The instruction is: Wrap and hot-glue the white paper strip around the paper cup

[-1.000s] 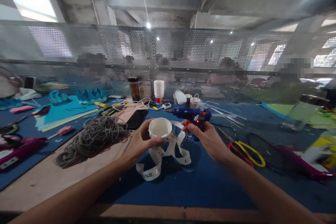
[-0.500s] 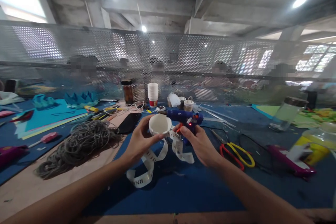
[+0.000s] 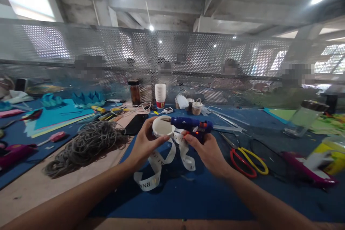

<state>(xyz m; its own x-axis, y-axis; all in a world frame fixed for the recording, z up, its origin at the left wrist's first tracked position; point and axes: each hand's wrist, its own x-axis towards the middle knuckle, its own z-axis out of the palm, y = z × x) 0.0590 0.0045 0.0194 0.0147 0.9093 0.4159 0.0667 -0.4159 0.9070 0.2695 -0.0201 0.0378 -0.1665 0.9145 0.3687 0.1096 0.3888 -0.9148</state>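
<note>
My left hand (image 3: 148,140) is closed round a white paper cup (image 3: 162,128), tilted with its open mouth towards me. In my right hand (image 3: 205,149) is a blue hot glue gun (image 3: 192,123) with a small red light on its body. Its nozzle (image 3: 166,119) points left, over the far rim of the cup; whether it touches the cup I cannot tell. A white printed ribbon (image 3: 151,182) hangs from the cup in loose curls down towards the blue mat (image 3: 172,205).
Scissors (image 3: 250,161) with red and yellow handles lie right, near a purple tool (image 3: 308,169) and a glass jar (image 3: 306,118). Left are grey cord (image 3: 87,147) and a black phone (image 3: 137,124). Stacked paper cups (image 3: 160,96) stand ahead, before a perforated metal screen (image 3: 188,57).
The glue gun's nozzle has moved from beside the cup's rim to over its mouth. The cup tips slightly more towards me. The whole view has shifted a little.
</note>
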